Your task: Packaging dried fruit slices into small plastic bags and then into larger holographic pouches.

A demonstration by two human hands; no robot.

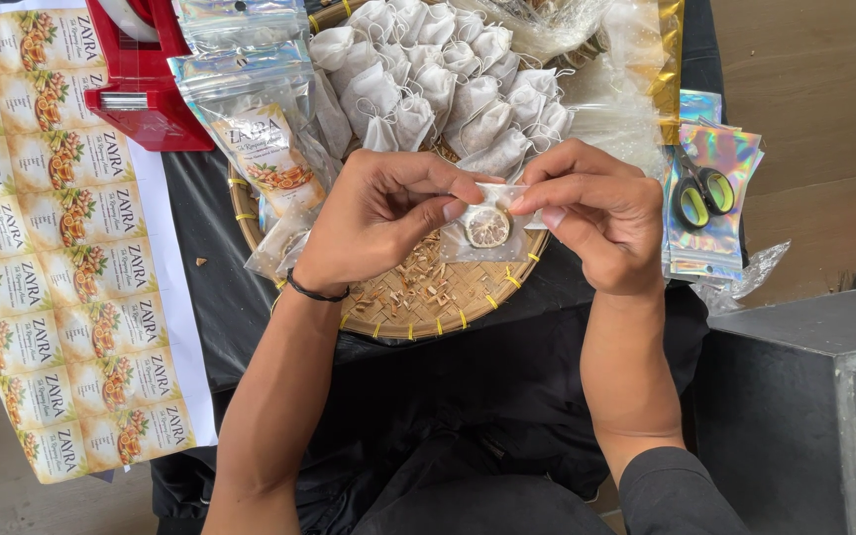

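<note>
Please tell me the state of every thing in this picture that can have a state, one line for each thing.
Left hand: pinching the top edge of the small sachet.
Right hand: pinching the same edge from the other side.
Small sachet: held over the tray, a dried citrus slice inside.
Woven tray: lying flat, loose bits scattered on it.
White sachets: piled up behind the hands.
Scissors: closed, lying on shiny pouches.
Tape dispenser: standing untouched.
Label sheet: lying flat.

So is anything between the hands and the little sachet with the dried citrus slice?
Nothing visible. Left hand and right hand both pinch the sachet directly at its top edge, above the woven tray. The pile of filled bags lies behind it, not between.
</note>
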